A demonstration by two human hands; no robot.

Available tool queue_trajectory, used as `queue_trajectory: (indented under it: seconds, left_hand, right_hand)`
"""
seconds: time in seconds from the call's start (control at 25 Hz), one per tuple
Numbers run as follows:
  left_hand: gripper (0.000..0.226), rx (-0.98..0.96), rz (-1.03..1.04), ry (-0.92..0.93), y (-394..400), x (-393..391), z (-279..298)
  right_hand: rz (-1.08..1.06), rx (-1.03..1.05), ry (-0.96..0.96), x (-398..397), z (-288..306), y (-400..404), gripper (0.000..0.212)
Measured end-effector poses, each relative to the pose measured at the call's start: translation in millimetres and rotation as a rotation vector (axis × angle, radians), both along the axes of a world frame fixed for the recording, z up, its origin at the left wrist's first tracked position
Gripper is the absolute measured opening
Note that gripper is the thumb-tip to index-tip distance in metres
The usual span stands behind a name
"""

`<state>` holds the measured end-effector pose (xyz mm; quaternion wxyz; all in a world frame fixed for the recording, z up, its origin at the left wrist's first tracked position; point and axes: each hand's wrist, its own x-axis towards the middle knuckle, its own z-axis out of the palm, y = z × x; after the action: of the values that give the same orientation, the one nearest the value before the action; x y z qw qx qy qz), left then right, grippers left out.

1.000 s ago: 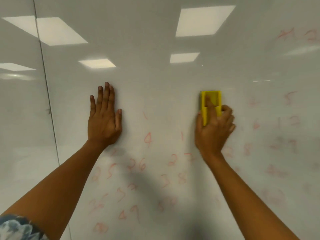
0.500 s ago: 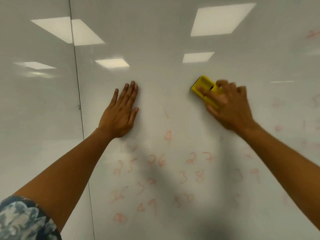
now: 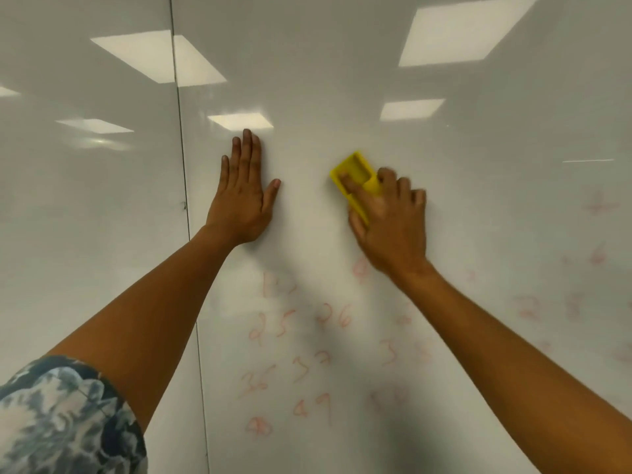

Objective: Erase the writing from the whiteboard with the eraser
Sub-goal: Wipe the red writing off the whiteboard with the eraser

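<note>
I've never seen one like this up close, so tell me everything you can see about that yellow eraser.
The eraser is a bright yellow block that looks like moulded plastic, with a raised rim around a recessed back. It is tilted, its free end pointing up and to the left, and sits flat against the whiteboard, above the faint red numbers. The right hand grips its lower end, one finger lying along the recess. Its wiping face is turned to the board and hidden. The image is slightly blurred here.

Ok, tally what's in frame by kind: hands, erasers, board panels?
Hands: 2, left hand flat on the board, right hand gripping the eraser
Yellow eraser: 1
Whiteboard panels: 2, split by a vertical seam
Total: 5
</note>
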<state>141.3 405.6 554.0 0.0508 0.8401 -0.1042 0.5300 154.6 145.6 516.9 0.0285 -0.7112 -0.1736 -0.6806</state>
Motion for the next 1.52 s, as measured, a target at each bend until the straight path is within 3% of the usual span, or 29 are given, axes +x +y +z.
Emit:
queue_trajectory:
  seconds: [0.2, 0.36, 0.6, 0.72, 0.8, 0.96, 1.12, 1.32, 1.4, 1.52]
  left_hand:
    - [0.076, 0.019, 0.015, 0.026, 7, -1, -9]
    - [0.080, 0.046, 0.021, 0.081, 16, -5, -20]
    - [0.076, 0.074, 0.012, 0.090, 43, -7, -64]
    - [0.072, 0.070, 0.026, 0.076, 62, -8, -98]
    - [0.070, 0.053, 0.022, 0.053, 67, -5, -113]
    - [0.068, 0.044, 0.011, 0.002, 70, 1, -115]
    - [0.067, 0.042, -0.009, -0.008, 70, -1, -116]
    - [0.067, 0.065, -0.006, 0.014, 71, -7, -113]
    - [0.067, 0.068, -0.006, 0.025, 70, -8, -111]
    - [0.067, 0.055, -0.012, 0.010, 69, -7, -113]
  right_hand:
    - [-0.001, -0.367, 0.074, -2, -107, -10, 0.060]
    - [-0.040, -0.493, 0.083, -8, -108, -56, 0.055]
    - [-0.079, 0.051, 0.049, -3, -14, -56, 0.049]
    - [-0.033, 0.320, 0.081, -3, 1, -14, 0.047]
    - [-0.012, 0.361, 0.095, -4, -3, 11, 0.048]
    - [-0.024, 0.094, 0.044, -3, -36, 57, 0.051]
    - [0.047, -0.260, 0.032, -2, -116, 101, 0.056]
    - [0.034, -0.593, 0.062, -7, -193, 80, 0.054]
    - [0.006, -0.596, 0.037, -7, -181, 62, 0.055]
    - [-0.026, -0.329, 0.002, -4, -125, 46, 0.056]
